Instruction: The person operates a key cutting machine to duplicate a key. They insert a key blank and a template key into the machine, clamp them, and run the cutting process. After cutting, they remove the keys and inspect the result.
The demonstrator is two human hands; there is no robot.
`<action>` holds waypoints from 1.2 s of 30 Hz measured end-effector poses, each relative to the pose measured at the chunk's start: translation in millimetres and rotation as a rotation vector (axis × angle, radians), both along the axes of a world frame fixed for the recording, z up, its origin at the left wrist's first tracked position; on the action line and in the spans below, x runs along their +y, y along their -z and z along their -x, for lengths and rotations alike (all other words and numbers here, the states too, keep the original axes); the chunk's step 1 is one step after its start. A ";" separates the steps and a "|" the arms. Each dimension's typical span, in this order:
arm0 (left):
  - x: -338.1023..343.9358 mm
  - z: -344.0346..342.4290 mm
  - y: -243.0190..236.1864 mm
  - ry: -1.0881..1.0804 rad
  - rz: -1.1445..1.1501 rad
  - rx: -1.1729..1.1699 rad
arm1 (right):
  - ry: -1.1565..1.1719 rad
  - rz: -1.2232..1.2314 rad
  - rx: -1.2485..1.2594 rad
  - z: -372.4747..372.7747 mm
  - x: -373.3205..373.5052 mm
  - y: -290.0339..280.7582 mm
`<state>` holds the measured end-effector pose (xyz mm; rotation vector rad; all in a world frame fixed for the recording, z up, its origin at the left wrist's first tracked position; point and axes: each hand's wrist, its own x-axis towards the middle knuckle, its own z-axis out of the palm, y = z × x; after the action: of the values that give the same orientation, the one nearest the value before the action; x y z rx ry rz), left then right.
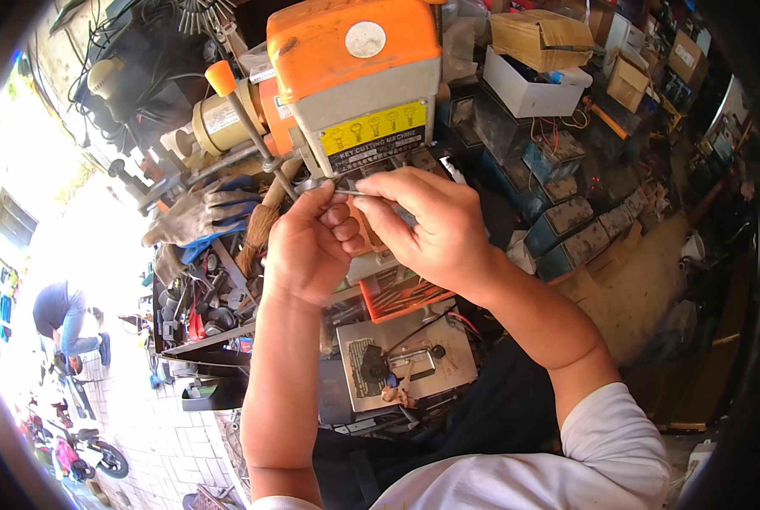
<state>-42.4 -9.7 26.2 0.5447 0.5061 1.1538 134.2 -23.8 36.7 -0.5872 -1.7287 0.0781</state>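
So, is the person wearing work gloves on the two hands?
No, the left hand and right hand are both bare, while a grey work glove lies left of the orange-topped machine.

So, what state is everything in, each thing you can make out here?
Left hand: curled, pinching the thin metal piece
Right hand: fingertips pinching its other end
Thin metal piece: held between both hands
Orange-topped machine: upright; can't tell if running
Gloves: unworn, heaped
Orange tray: open, holding thin rods
White box: cardboard box on top
Person outside: bent over
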 end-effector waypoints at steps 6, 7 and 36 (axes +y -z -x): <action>-5.9 2.7 -3.7 -0.090 -0.134 0.209 | 0.031 0.011 -0.035 -7.9 -8.1 14.6; -6.7 2.1 -4.7 -0.083 -0.073 0.217 | 0.045 0.017 -0.064 -4.3 -9.5 11.2; 4.5 -26.4 12.0 -0.368 -0.651 0.926 | 0.213 -0.121 -0.460 -20.1 -18.9 34.3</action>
<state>-16.0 -5.2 14.2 1.6357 1.0552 1.3789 154.3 -42.7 2.4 -0.7352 -2.0821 -0.3332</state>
